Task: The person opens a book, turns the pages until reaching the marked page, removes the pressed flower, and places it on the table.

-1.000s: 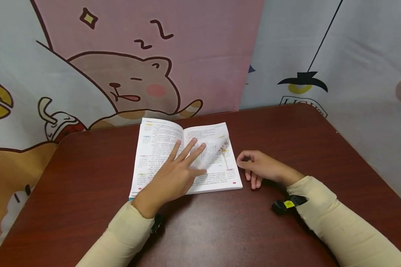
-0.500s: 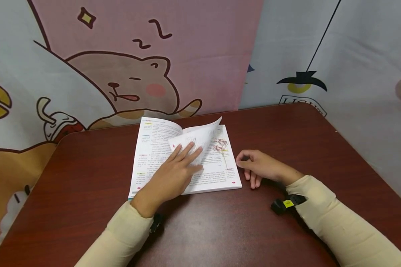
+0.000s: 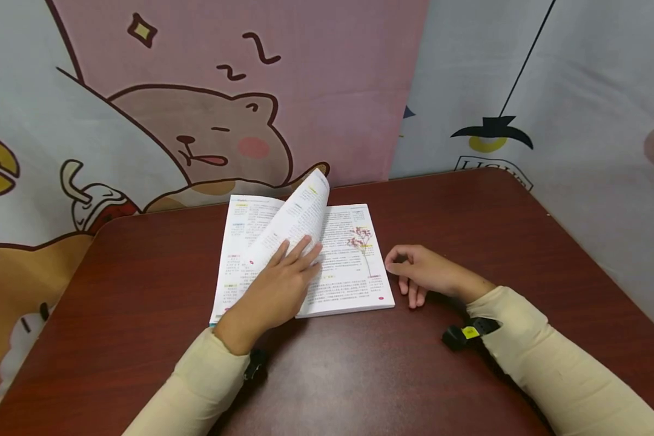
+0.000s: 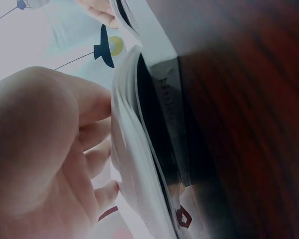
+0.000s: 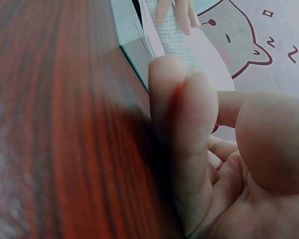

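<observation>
An open book [image 3: 343, 290] lies on the table in the head view, its right page printed with a reddish flower. One page [image 3: 300, 209] stands lifted and curls over toward the left side. My left hand [image 3: 275, 284] is spread over the middle of the book, its fingertips against that lifted page. In the left wrist view the fingers [image 4: 97, 159] touch the pages from behind the thick page edge. My right hand [image 3: 422, 269] rests beside the book's right edge, fingers loosely curled with nothing in them. The right wrist view shows its fingers [image 5: 194, 119] close up, bent above the tabletop.
The dark red wooden table [image 3: 441, 387] surrounds the book. Behind it hangs a cloth [image 3: 349, 91] printed with a sleeping cartoon bear. Each wrist wears a black strap device, such as the right wrist camera [image 3: 460, 336].
The page has swung from the right side up and over to the left, uncovering the flower print. My left hand has slid slightly left; the right hand has stayed in place.
</observation>
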The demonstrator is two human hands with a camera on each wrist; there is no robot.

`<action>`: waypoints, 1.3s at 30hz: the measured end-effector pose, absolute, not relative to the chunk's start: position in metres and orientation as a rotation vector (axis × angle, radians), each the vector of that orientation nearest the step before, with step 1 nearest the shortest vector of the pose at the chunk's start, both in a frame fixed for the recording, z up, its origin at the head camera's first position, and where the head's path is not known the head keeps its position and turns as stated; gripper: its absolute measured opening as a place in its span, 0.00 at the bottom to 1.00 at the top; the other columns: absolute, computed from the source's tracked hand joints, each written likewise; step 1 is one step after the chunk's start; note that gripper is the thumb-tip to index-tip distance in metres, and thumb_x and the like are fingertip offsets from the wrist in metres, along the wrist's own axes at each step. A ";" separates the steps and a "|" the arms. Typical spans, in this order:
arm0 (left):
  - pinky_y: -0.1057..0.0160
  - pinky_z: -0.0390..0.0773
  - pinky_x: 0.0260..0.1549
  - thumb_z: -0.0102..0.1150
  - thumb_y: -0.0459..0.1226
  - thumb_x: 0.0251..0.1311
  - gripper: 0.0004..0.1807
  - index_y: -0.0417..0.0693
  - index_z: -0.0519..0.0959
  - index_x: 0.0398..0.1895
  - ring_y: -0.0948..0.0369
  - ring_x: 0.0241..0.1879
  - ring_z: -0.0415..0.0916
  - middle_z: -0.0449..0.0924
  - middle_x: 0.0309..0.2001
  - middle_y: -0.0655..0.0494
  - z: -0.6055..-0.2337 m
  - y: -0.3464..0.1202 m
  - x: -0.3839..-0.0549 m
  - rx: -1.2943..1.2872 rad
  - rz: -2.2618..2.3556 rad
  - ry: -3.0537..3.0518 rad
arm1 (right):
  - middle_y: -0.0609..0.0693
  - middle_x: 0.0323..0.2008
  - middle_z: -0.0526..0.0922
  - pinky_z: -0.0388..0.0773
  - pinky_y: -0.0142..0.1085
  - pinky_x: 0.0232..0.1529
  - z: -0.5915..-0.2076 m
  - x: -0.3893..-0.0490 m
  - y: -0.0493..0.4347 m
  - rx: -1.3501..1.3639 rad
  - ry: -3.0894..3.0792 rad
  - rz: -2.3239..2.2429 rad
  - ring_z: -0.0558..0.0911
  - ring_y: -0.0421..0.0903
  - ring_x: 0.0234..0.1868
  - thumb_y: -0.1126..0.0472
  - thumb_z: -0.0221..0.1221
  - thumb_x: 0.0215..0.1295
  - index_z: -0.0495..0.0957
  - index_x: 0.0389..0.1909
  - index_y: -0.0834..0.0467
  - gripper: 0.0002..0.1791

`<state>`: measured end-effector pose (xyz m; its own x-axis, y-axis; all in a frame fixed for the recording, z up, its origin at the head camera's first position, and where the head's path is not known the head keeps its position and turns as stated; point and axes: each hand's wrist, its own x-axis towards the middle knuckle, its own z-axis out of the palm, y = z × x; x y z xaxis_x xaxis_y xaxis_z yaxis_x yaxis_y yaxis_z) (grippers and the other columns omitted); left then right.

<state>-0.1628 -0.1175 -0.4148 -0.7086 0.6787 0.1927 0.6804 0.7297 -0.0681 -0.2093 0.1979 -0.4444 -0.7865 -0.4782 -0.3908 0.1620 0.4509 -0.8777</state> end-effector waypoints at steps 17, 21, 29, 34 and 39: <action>0.38 0.57 0.72 0.48 0.32 0.70 0.24 0.46 0.73 0.69 0.48 0.74 0.63 0.69 0.72 0.49 -0.410 -0.120 -0.161 -0.986 -0.139 -2.992 | 0.55 0.20 0.77 0.80 0.42 0.16 -0.439 -0.208 0.196 -0.274 2.102 -1.355 0.81 0.47 0.12 0.55 0.49 0.78 0.70 0.55 0.61 0.15; 0.35 0.56 0.71 0.51 0.35 0.71 0.26 0.49 0.70 0.71 0.49 0.74 0.62 0.67 0.73 0.51 -0.410 -0.119 -0.160 -0.939 -0.160 -3.062 | 0.55 0.21 0.77 0.80 0.42 0.16 -0.437 -0.208 0.195 -0.269 2.104 -1.354 0.81 0.47 0.12 0.55 0.49 0.78 0.70 0.55 0.61 0.15; 0.30 0.55 0.69 0.53 0.38 0.71 0.27 0.52 0.69 0.72 0.50 0.75 0.60 0.66 0.74 0.53 -0.410 -0.118 -0.160 -0.875 -0.234 -3.120 | 0.55 0.21 0.77 0.80 0.41 0.15 -0.436 -0.207 0.195 -0.257 2.090 -1.361 0.81 0.47 0.12 0.55 0.49 0.78 0.70 0.55 0.61 0.15; 0.30 0.54 0.69 0.54 0.39 0.71 0.27 0.54 0.69 0.73 0.49 0.76 0.57 0.65 0.74 0.54 -0.411 -0.118 -0.160 -0.850 -0.312 -3.154 | 0.55 0.21 0.76 0.80 0.40 0.16 -0.437 -0.208 0.196 -0.237 2.048 -1.384 0.81 0.47 0.13 0.54 0.49 0.78 0.69 0.56 0.63 0.17; 0.28 0.54 0.68 0.53 0.40 0.71 0.26 0.55 0.70 0.72 0.44 0.77 0.55 0.66 0.74 0.54 -0.414 -0.117 -0.161 -0.853 -0.377 -3.155 | 0.55 0.21 0.76 0.82 0.41 0.18 -0.437 -0.212 0.196 -0.186 2.029 -1.398 0.82 0.48 0.14 0.55 0.49 0.78 0.68 0.56 0.64 0.17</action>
